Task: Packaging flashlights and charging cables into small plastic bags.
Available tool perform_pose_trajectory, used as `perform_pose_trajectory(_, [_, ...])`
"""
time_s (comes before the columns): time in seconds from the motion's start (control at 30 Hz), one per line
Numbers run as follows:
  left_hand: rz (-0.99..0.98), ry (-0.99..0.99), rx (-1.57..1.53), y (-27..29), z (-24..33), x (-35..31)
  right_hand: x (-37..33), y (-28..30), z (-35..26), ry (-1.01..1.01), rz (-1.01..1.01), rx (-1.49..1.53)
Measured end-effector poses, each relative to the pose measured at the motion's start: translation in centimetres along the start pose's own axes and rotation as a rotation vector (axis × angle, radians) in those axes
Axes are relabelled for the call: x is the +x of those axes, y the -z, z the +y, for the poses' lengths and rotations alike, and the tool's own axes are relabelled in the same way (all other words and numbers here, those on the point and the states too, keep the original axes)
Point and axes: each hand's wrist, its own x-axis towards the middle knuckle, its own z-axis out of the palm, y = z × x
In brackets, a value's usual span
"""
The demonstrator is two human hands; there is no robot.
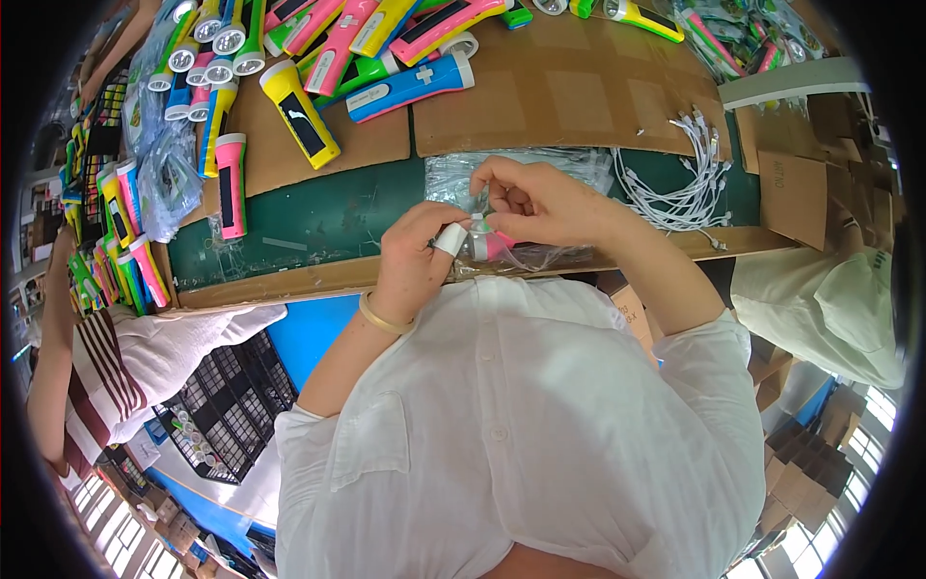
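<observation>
At the near edge of the table, a pink and white flashlight (492,246) is partly inside a clear plastic bag (532,257). My left hand (415,249) is closed around the flashlight's pale end; a white cover wraps one of its fingers. From the other side, my right hand (545,201) has its fingers curled and pinches the clear plastic above the flashlight. Both hands hide much of the flashlight. Just beyond them lies a stack of flat clear bags (458,174). Right of my right hand spreads a bundle of white cables (680,183).
Colourful flashlights heap at the far left, with a blue flashlight (410,87) and a yellow flashlight (301,114) on cardboard (569,87). A pink flashlight (231,183) lies nearer. Other people sit at both sides; a black crate (227,405) stands at lower left.
</observation>
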Motion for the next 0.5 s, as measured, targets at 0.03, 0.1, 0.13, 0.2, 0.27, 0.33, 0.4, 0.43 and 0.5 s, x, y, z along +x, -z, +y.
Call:
perform_pose_trajectory(0.03, [0.008, -0.009, -0.007, 0.0, 0.2, 0.0, 0.3, -0.4, 0.2, 0.002, -0.005, -0.001])
perform_pose_trajectory(0.1, [0.01, -0.018, -0.019, -0.1, 0.3, 0.1, 0.8, -1.3, 0.7, 0.288, 0.122, -0.205])
perform_pose_trajectory(0.13, [0.023, -0.02, -0.03, -0.1, 0.3, 0.1, 0.5, -1.5, 0.6, 0.284, 0.124, -0.205])
perform_pose_trajectory(0.2, [0.035, -0.018, -0.039, -0.1, 0.1, 0.0, 0.0, -1.8, 0.5, 0.28, 0.168, -0.253])
perform_pose_trajectory(0.27, [0.058, -0.006, -0.104, 0.1, 0.1, -0.3, -1.6, -0.7, 1.2, 0.267, 0.176, -0.307])
perform_pose_trajectory(0.33, [0.093, 0.074, -0.17, 0.4, -0.8, -0.7, -3.9, 1.4, 2.1, 0.144, 0.198, -0.396])
perform_pose_trajectory(0.4, [0.136, 0.23, -0.337, 0.5, -1.8, -1.1, -6.3, 3.1, 3.0, 0.027, 0.211, -0.428])
perform_pose_trajectory(0.43, [0.135, 0.231, -0.341, 0.6, -2.2, -1.0, -7.1, 3.4, 3.7, 0.028, 0.251, -0.44])
perform_pose_trajectory(0.5, [0.043, 0.478, -0.441, 0.6, -3.3, -0.4, -8.1, 3.3, 4.9, -0.032, 0.279, -0.403])
